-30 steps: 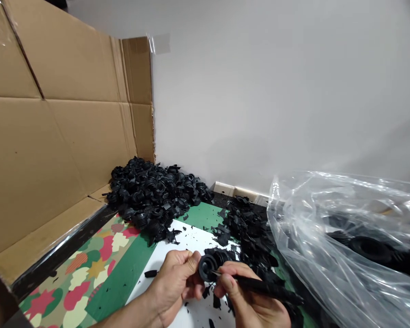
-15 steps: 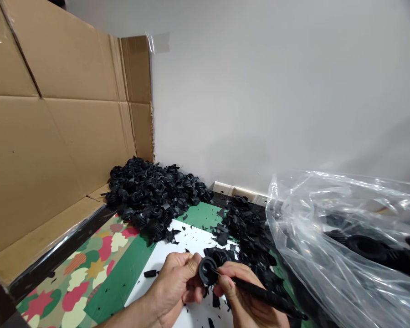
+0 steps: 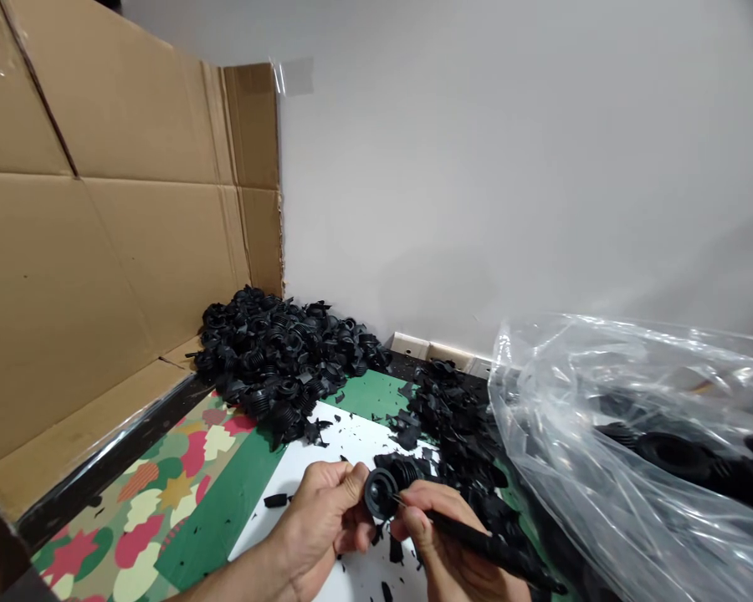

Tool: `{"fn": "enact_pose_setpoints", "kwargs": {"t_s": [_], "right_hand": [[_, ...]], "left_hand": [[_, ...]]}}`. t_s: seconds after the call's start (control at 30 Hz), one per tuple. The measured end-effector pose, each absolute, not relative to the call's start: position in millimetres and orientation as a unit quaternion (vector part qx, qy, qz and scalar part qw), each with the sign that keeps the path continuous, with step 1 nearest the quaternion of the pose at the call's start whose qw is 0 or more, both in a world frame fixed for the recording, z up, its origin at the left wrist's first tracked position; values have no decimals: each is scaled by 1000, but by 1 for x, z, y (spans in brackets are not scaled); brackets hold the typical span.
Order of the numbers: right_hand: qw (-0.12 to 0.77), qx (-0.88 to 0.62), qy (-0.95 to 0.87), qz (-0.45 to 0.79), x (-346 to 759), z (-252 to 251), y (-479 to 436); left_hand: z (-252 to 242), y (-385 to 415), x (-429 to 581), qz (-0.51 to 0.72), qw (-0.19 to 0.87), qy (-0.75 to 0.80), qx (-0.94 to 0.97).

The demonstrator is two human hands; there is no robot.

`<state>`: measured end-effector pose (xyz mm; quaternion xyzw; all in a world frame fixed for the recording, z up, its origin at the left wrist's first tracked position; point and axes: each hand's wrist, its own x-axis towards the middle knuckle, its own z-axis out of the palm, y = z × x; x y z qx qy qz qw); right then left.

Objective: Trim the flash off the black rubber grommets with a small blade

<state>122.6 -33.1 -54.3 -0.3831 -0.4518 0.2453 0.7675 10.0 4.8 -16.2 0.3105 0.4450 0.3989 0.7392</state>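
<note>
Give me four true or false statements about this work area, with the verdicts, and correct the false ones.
1. The left hand holds a black ribbed rubber bellows. True.
2. The right hand holds scissors. False: it holds a black-handled pointed tool, its tip at the bellows' rim.
3. A heap of bellows lies against a cardboard sheet. True.
4. The clear plastic bag is empty. False: dark ribbed parts show inside it.

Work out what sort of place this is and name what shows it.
Likely a makeshift workspace for hand-trimming rubber parts: a heap of black ribbed rubber bellows, a pile of scraps, and a black-handled knife in the right hand against a bellows in the left hand.
</note>
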Motion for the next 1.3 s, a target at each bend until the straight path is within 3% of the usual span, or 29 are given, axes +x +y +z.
{"fn": "enact_pose_setpoints", "kwargs": {"t_s": [1.3], "right_hand": [[749, -397, -466, 252, 124, -57, -32]], "left_hand": [[-15, 4, 10, 407, 725, 458, 317]]}}
